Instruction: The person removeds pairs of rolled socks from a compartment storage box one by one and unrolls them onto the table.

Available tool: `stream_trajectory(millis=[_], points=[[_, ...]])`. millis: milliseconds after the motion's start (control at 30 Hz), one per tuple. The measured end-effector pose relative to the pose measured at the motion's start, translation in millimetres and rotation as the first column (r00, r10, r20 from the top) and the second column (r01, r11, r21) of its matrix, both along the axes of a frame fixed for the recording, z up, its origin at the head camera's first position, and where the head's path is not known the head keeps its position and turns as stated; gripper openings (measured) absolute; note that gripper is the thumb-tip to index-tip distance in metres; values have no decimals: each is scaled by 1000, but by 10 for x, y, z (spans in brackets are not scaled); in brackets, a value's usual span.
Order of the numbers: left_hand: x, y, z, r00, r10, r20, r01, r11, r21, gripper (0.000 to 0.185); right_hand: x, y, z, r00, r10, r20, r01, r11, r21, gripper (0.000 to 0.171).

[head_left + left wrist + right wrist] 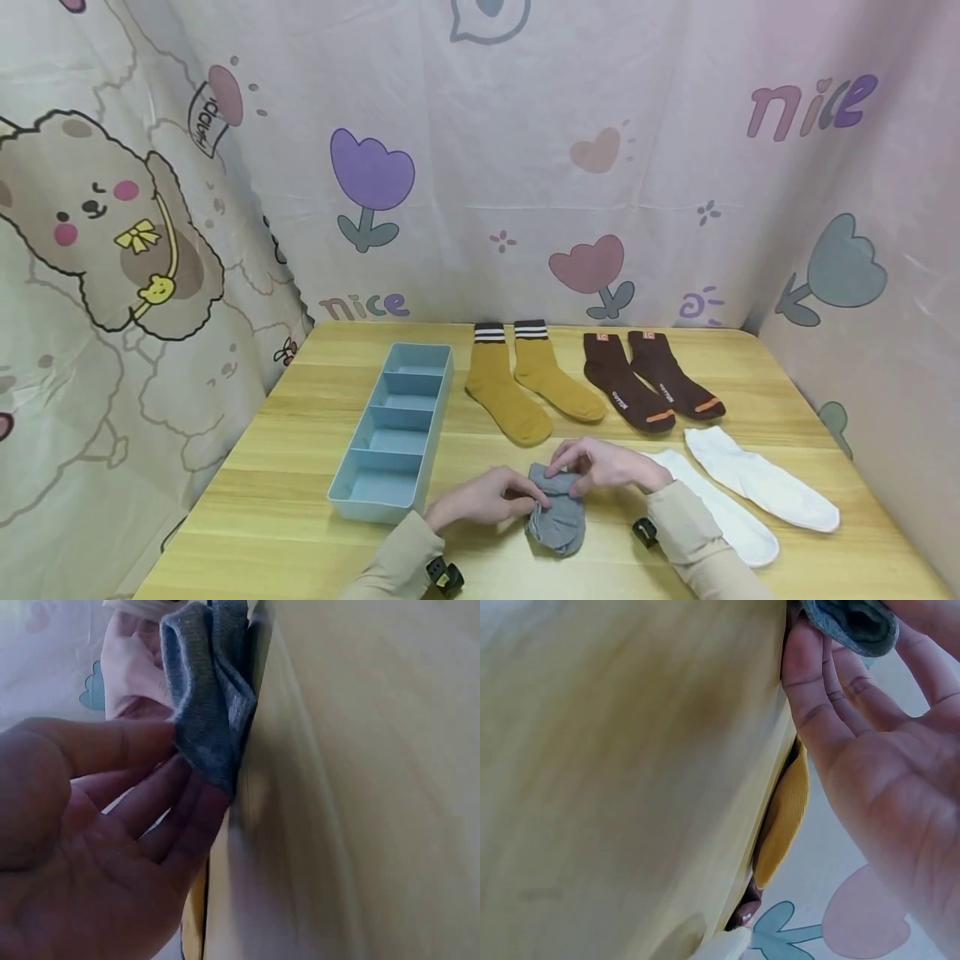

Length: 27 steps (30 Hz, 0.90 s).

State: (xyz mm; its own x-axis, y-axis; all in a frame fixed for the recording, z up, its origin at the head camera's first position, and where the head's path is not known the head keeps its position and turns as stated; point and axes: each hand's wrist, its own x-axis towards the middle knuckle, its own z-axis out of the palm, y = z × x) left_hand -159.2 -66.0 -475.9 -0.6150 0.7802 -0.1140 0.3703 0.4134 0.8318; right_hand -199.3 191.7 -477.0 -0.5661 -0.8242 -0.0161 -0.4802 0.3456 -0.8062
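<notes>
A pair of grey socks, partly rolled or folded over at the far end, lies at the front middle of the wooden table. My left hand pinches the left edge; in the left wrist view the thumb and fingers grip the grey fabric. From the upper right, my right hand holds the folded part between thumb and fingers. The right wrist view shows the end of the grey roll between them. My fingers cover part of the fold.
Left of the hands stands a blue-grey box with several compartments. Mustard socks with striped cuffs lie behind, brown socks to their right. White socks lie beside my right forearm. A printed curtain hangs behind the table.
</notes>
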Motion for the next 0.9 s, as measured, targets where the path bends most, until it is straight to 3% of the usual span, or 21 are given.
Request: stream_trajectory(millis=[167, 400, 533, 900], points=[[14, 29, 0, 999, 2, 32, -1, 999, -37, 24, 10, -20, 14, 1000, -5, -27, 5, 1000, -6, 34], [34, 89, -13, 999, 9, -52, -11, 999, -34, 18, 3, -17, 4, 999, -19, -50, 19, 1000, 2, 31], [57, 123, -13, 998, 14, -55, -17, 999, -43, 11, -3, -16, -19, 998, -19, -58, 19, 1000, 8, 29], [40, 155, -16, 997, 56, -44, -60, 994, -89, 16, 23, -26, 7, 996, -28, -80, 28, 1000, 5, 25]])
